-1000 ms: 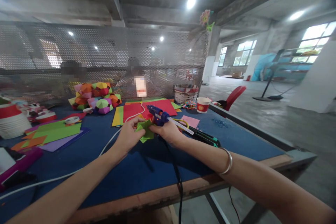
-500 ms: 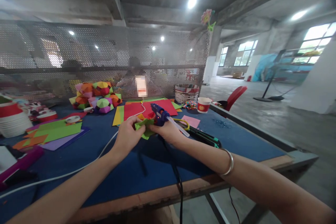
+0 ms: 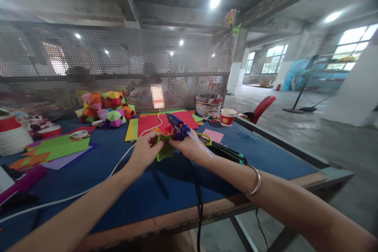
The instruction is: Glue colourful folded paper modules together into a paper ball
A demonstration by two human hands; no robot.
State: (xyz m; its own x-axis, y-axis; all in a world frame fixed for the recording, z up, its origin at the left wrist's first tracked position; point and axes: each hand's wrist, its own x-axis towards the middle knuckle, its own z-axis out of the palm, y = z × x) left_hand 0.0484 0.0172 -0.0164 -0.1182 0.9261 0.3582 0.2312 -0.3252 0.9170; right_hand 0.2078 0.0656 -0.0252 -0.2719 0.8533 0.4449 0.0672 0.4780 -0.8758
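My left hand (image 3: 147,150) pinches the edge of a folded green paper piece (image 3: 165,151), held up over the blue tabletop (image 3: 126,201). Closed around a blue glue gun (image 3: 178,126) is my right hand (image 3: 191,147), which wears a silver bangle at the wrist; its fingertips also touch the right side of the green paper. A clear glue stick (image 3: 199,143) juts from the gun's back. Behind the fingers, a bit of orange-red paper (image 3: 167,130) shows, and I cannot tell whether it is joined to the green piece.
Red sheets (image 3: 150,122) lie beyond my hands. Folded paper balls (image 3: 110,108) are piled at the back left. A paper cup (image 3: 227,117) and a woven basket (image 3: 209,104) stand back right. A white cable (image 3: 79,194) and the gun's black cord (image 3: 199,201) cross the table.
The green paper has turned, and its lower edge hangs further down now. Both hands keep their hold, with the glue gun still in the right one. The view has shifted slightly.
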